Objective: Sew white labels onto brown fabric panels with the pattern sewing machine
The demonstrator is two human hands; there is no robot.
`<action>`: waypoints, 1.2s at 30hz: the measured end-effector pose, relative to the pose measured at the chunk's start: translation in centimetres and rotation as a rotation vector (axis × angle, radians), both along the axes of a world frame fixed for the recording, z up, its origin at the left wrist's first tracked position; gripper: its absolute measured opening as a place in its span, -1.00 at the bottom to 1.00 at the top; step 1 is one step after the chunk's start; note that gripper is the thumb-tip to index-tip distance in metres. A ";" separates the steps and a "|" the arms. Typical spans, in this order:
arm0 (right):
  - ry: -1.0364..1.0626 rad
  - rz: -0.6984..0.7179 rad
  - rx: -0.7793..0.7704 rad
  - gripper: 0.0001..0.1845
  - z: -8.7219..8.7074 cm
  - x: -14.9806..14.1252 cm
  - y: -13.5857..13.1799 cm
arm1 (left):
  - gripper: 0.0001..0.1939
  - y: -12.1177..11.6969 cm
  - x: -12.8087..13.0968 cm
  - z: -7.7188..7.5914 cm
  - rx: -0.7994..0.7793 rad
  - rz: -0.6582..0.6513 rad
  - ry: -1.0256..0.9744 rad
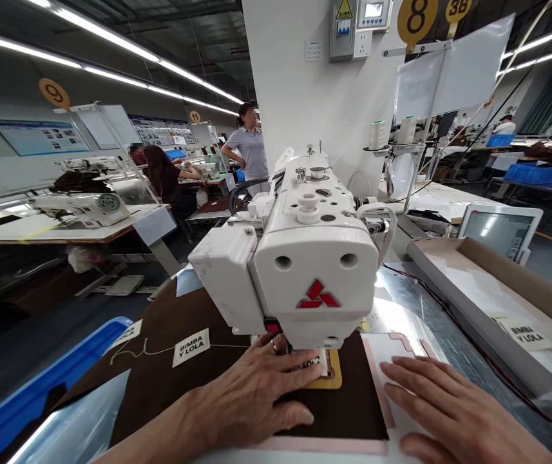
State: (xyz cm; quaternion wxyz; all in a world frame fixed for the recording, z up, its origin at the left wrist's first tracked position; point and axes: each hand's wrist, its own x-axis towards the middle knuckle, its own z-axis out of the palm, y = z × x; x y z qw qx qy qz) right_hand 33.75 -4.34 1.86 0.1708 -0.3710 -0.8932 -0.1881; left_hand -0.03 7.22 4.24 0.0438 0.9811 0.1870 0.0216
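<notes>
A white sewing machine point(304, 258) with a red three-diamond logo stands right in front of me. Under its head lies dark brown fabric point(169, 374) with a yellow frame point(331, 377) around a small white label. My left hand point(256, 393) lies flat on the brown fabric, fingers stretched toward the frame, a ring on one finger. My right hand point(440, 399) rests flat, fingers spread, on the pink-edged white template point(401, 348) at the fabric's right side. White "BIMBA Y LOLA" labels point(190, 347) lie sewn on the fabric to the left.
A blue bin point(38, 393) sits at the lower left. A cardboard tray point(512, 303) with another label and a small screen point(498, 229) are on the right. Thread cones point(377, 134) stand behind the machine. Two people work at tables in the left background.
</notes>
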 end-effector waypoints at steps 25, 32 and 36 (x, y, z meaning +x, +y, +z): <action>0.240 -0.168 -0.180 -0.70 -1.1 0.3 -1.0 | -0.30 -0.7 0.2 -0.1 -0.074 0.077 0.081; 0.231 -0.207 -0.109 -0.65 -2.2 0.5 -0.8 | -0.38 -0.1 1.0 0.3 -0.125 0.127 0.088; 0.201 -0.186 -0.079 -0.64 -1.8 0.8 -0.5 | -0.36 0.0 1.1 0.3 -0.164 0.198 0.089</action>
